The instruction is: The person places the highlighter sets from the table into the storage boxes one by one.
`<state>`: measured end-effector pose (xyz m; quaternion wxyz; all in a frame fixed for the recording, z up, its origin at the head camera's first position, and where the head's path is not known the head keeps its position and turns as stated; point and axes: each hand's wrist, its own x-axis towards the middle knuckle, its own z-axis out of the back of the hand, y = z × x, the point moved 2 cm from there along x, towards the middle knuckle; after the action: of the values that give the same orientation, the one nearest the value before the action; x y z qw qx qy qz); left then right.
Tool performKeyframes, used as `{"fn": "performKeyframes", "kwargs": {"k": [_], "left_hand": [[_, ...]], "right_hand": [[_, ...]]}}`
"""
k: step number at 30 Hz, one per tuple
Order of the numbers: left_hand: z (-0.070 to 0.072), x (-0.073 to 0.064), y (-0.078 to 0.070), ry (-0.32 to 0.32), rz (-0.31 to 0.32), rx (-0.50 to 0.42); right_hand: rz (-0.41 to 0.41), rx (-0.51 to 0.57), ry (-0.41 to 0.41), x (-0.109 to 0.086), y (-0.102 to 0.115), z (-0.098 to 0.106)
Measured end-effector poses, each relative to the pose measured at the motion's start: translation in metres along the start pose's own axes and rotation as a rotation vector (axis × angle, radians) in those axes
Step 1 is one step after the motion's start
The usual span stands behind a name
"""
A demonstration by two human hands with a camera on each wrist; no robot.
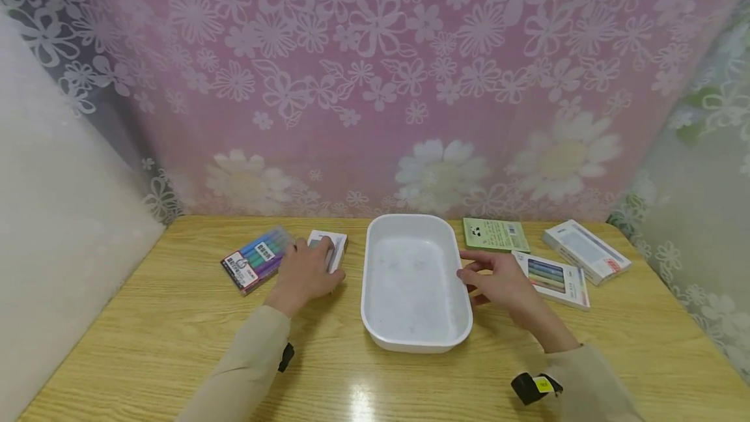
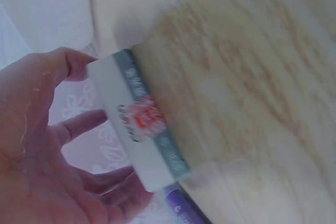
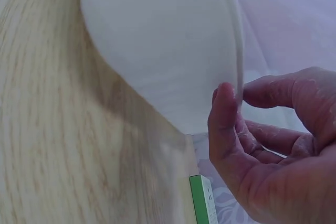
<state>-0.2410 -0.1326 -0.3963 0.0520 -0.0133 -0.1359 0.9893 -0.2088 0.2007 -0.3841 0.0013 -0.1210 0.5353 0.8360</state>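
A flat white box with a grey-green edge and a red stamp [image 2: 136, 121] is held by my left hand [image 1: 305, 272], left of the basin. In the left wrist view the thumb is at one end and the fingers curl at the other. A white plastic basin [image 1: 413, 298] stands on the table in front of me with nothing in it. My right hand [image 1: 498, 282] pinches the basin's right rim, thumb and fingers on either side of the wall in the right wrist view.
A pack of coloured markers [image 1: 258, 256] lies beside my left hand. To the right are a green pack [image 1: 498, 234], a white box with coloured sticks in its window [image 1: 553, 279] and another white box [image 1: 586, 249]. A flowered curtain [image 1: 375, 83] hangs behind the table.
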Motion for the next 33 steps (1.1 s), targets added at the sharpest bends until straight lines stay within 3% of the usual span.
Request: {"fn": "performKeyframes", "kwargs": {"k": [7, 15, 27, 33], "left_hand": [[0.004, -0.013, 0.000, 0.061, 0.027, -0.026], [-0.004, -0.012, 0.000, 0.012, 0.069, -0.026], [-0.005, -0.010, 0.001, -0.050, 0.061, -0.042], [-0.001, -0.013, 0.004, -0.069, 0.021, -0.016]], "right_hand": [[-0.040, 0.089, 0.069, -0.002, -0.004, 0.007], [-0.037, 0.148, 0.126, -0.003, -0.007, 0.009], [-0.052, 0.152, 0.118, 0.001, -0.008, 0.010], [-0.046, 0.157, 0.118, -0.001, -0.008, 0.010]]}}
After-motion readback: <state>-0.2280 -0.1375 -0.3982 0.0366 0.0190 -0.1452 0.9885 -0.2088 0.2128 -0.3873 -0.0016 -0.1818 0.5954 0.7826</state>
